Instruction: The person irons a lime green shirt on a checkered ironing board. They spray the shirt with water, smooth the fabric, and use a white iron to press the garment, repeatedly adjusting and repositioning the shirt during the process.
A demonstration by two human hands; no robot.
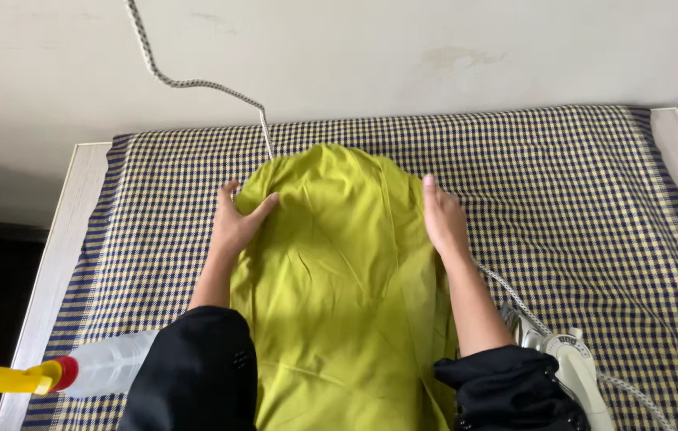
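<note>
A lime-green garment (339, 279) lies spread on a table covered with a blue-and-cream checked cloth (578, 199). My left hand (235, 223) rests flat at the garment's left edge, thumb on the fabric, fingers apart. Along the right edge, my right hand (444, 219) presses with its fingers straight and together. Neither hand grips anything. Both forearms come out of black sleeves at the bottom of the view.
A white electric iron (570, 367) sits at the lower right; its braided cord (195, 84) runs up across the cloth and the wall. A clear spray bottle (107, 363) with a red-and-yellow nozzle lies at the lower left. The table's pale edge (59, 255) borders the cloth.
</note>
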